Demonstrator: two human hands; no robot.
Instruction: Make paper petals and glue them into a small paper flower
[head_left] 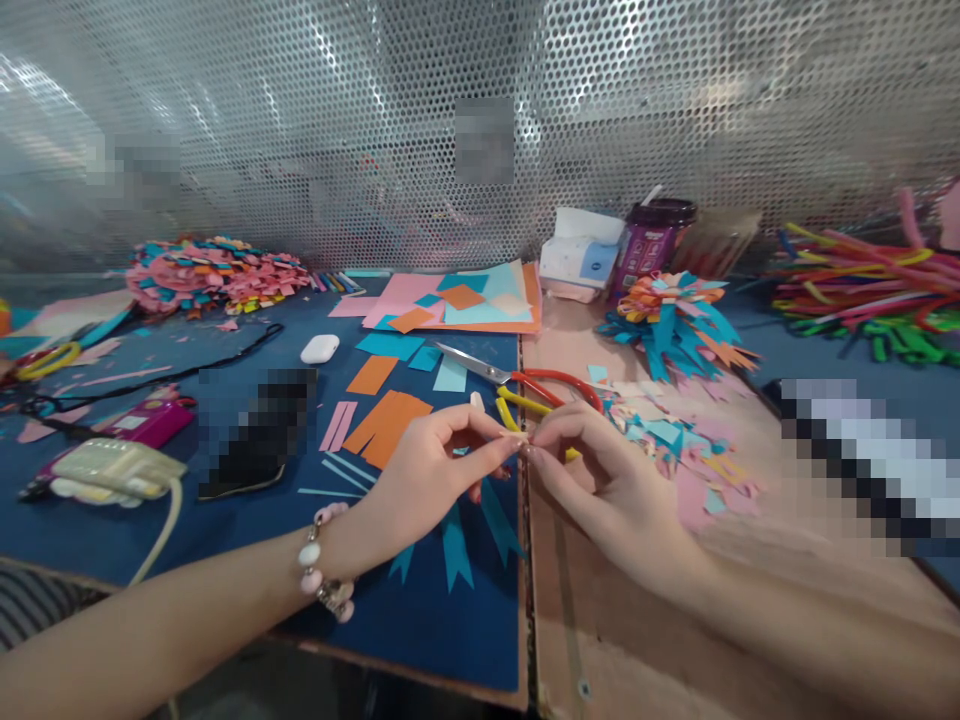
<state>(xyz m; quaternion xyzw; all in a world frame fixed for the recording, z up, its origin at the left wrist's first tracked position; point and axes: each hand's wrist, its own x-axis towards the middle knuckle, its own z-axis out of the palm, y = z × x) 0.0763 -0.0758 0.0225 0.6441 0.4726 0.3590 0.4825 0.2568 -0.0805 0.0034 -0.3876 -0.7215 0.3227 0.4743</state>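
My left hand (431, 460) and my right hand (611, 475) meet fingertip to fingertip above the table seam. Both are closed in a pinch on something small and pale, too small to name. Below my left hand show blue paper strips (456, 548) with notched ends; whether they hang from its fingers or lie on the table I cannot tell. Scissors with red handles (476, 362) lie just beyond the hands, beside yellow handles (525, 402) partly hidden by my fingers. An orange paper piece (386, 425) with slits lies left of my left hand.
Coloured paper sheets (405, 295) lie at the back, with paper scraps (675, 435) on the right. A blue-and-orange paper flower (667, 320), a dark cup (652, 250) and pipe cleaners (870, 285) stand or lie further back. Left are a phone (259, 435) and a glue gun (112, 470).
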